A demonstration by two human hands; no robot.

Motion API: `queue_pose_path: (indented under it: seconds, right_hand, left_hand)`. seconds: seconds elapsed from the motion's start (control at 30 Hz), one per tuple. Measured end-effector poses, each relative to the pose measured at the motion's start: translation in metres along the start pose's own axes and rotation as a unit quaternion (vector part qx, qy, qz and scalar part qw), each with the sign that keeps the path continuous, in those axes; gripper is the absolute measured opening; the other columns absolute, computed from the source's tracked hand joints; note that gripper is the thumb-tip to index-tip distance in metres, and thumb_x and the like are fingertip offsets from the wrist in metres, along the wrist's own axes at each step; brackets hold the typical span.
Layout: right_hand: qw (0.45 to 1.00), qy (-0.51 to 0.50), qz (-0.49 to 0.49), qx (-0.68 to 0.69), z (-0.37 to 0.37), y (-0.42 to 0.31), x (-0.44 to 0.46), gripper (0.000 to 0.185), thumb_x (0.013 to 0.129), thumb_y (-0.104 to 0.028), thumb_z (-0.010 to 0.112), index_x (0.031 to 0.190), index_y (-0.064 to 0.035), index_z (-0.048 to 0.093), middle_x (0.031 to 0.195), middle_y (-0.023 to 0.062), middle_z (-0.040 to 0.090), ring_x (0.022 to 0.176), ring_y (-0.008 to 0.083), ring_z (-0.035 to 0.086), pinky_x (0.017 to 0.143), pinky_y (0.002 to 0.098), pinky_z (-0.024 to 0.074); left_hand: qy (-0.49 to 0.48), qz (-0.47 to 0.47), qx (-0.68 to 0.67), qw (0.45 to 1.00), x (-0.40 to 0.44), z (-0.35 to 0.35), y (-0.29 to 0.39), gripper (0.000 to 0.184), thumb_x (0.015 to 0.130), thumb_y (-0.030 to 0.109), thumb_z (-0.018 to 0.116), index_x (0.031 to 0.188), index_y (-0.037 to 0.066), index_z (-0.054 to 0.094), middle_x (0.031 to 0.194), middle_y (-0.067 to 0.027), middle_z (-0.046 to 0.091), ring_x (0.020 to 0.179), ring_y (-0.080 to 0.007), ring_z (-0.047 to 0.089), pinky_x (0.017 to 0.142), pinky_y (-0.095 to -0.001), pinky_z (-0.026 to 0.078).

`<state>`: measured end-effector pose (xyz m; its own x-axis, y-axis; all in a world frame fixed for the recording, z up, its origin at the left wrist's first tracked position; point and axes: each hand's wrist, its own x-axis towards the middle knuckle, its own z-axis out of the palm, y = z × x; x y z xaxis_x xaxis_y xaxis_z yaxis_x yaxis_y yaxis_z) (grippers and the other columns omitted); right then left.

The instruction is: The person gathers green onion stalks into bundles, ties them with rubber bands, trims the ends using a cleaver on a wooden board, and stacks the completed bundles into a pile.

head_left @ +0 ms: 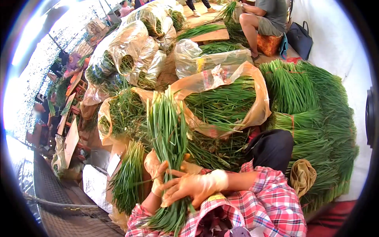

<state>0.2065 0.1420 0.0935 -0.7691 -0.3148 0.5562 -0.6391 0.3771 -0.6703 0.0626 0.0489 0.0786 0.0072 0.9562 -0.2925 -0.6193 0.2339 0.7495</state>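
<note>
A tall bunch of garlic chives [167,130] stands upright before me, pale stem ends up and leaf tips hanging over my lap. My left hand [156,170], in a thin pale glove, is closed around its left side; some of those fingers are hidden. Across the front of the lower leaves lies my right hand [193,187], gloved too, its fingers spread and touching the bunch. Another chive bunch [129,177] leans just left of my hands. Behind the held bunch, an open plastic bag [258,83] is full of loose chives [221,100].
Tied chive bundles [292,83] are piled high on my right, with a rolled brown cloth [303,177] near them. Bagged chives [130,51] fill the back left. A person [266,23] sits at the back beside a black bag [299,39]. Dark netting [71,221] lies front left.
</note>
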Motion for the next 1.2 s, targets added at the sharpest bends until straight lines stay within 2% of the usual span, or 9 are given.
queue_pose_path:
  seconds: [0.1, 0.27, 0.4, 0.5, 0.63, 0.73, 0.9, 1.07, 1.2]
  right_hand:
    - [0.841, 0.182, 0.176, 0.478, -0.028, 0.004, -0.052, 0.029, 0.083, -0.018, 0.066, 0.103, 0.0019, 0.064, 0.106, 0.0158, 0.064, 0.101, 0.0229, 0.061, 0.089, 0.0382, 0.0473]
    - [0.696, 0.226, 0.156, 0.663, -0.002, 0.119, -0.104, 0.086, 0.078, -0.056, 0.062, 0.139, -0.0048, 0.030, 0.126, 0.0171, 0.051, 0.114, 0.0255, 0.052, 0.099, 0.0410, 0.0393]
    - [0.702, 0.354, 0.042, 0.616, -0.021, 0.085, -0.043, 0.090, 0.072, -0.063, 0.062, 0.135, -0.0058, 0.035, 0.126, 0.0148, 0.051, 0.116, 0.0237, 0.050, 0.101, 0.0406, 0.0374]
    - [0.652, 0.411, 0.055, 0.635, -0.024, 0.089, -0.035, 0.062, 0.080, -0.044, 0.065, 0.124, -0.0044, 0.048, 0.110, 0.0110, 0.060, 0.099, 0.0222, 0.060, 0.084, 0.0376, 0.0511]
    - [0.611, 0.481, 0.110, 0.619, -0.025, 0.084, -0.024, 0.042, 0.083, -0.024, 0.066, 0.117, -0.0041, 0.051, 0.100, 0.0074, 0.062, 0.085, 0.0197, 0.063, 0.072, 0.0339, 0.0554]
    - [0.603, 0.494, 0.113, 0.616, -0.013, 0.092, -0.018, 0.040, 0.083, -0.023, 0.067, 0.115, -0.0041, 0.052, 0.101, 0.0059, 0.062, 0.086, 0.0189, 0.062, 0.076, 0.0339, 0.0542]
    - [0.585, 0.500, 0.150, 0.621, -0.005, 0.079, -0.030, 0.041, 0.084, -0.027, 0.067, 0.115, -0.0061, 0.052, 0.105, 0.0053, 0.060, 0.093, 0.0173, 0.060, 0.084, 0.0343, 0.0505]
    - [0.544, 0.527, 0.143, 0.637, 0.005, 0.082, -0.027, 0.041, 0.085, -0.026, 0.065, 0.118, -0.0067, 0.050, 0.108, 0.0058, 0.060, 0.095, 0.0189, 0.060, 0.084, 0.0352, 0.0507]
    - [0.507, 0.539, 0.105, 0.664, 0.013, 0.090, -0.027, 0.037, 0.086, -0.019, 0.063, 0.118, -0.0073, 0.051, 0.107, 0.0061, 0.061, 0.094, 0.0199, 0.060, 0.085, 0.0350, 0.0511]
  left_hand:
    - [-0.031, -0.021, -0.033, 0.999, 0.006, -0.029, 0.009, 0.066, 0.082, 0.047, 0.059, 0.125, 0.000, 0.044, 0.081, -0.0028, 0.047, 0.075, -0.0160, 0.045, 0.067, -0.0296, 0.042]
    - [-0.039, 0.008, 0.066, 0.997, 0.009, -0.038, 0.011, 0.061, 0.074, 0.039, 0.068, 0.116, -0.001, 0.048, 0.088, -0.0078, 0.054, 0.068, -0.0155, 0.050, 0.060, -0.0277, 0.042]
    - [-0.057, 0.015, 0.129, 0.990, 0.017, -0.040, 0.000, 0.070, 0.065, 0.034, 0.071, 0.120, -0.001, 0.047, 0.099, -0.0100, 0.061, 0.082, -0.0212, 0.059, 0.071, -0.0317, 0.048]
    - [-0.072, 0.148, 0.295, 0.941, 0.024, -0.005, 0.028, 0.078, 0.069, 0.042, 0.070, 0.129, 0.000, 0.043, 0.109, -0.0072, 0.061, 0.098, -0.0219, 0.058, 0.088, -0.0346, 0.045]
    - [-0.064, 0.064, 0.214, 0.973, 0.013, -0.026, 0.012, 0.102, 0.061, 0.050, 0.078, 0.137, 0.000, 0.031, 0.131, -0.0096, 0.044, 0.118, -0.0228, 0.045, 0.100, -0.0354, 0.034]
    - [0.028, 0.144, 0.433, 0.890, 0.016, -0.031, -0.003, 0.101, 0.055, 0.032, 0.086, 0.135, 0.001, 0.033, 0.128, -0.0089, 0.046, 0.114, -0.0228, 0.047, 0.098, -0.0360, 0.036]
    - [0.086, 0.214, 0.478, 0.847, 0.028, -0.062, 0.005, 0.084, 0.065, 0.061, 0.068, 0.119, 0.000, 0.048, 0.104, -0.0068, 0.056, 0.099, -0.0223, 0.054, 0.087, -0.0352, 0.043]
    - [0.055, 0.109, 0.257, 0.959, 0.005, -0.018, -0.019, 0.108, 0.059, 0.060, 0.077, 0.135, -0.002, 0.032, 0.123, -0.0100, 0.050, 0.115, -0.0228, 0.045, 0.098, -0.0349, 0.036]
    - [0.065, 0.145, 0.359, 0.920, -0.014, -0.048, -0.064, 0.119, 0.050, 0.038, 0.090, 0.139, 0.000, 0.021, 0.128, -0.0109, 0.045, 0.116, -0.0223, 0.045, 0.099, -0.0351, 0.036]
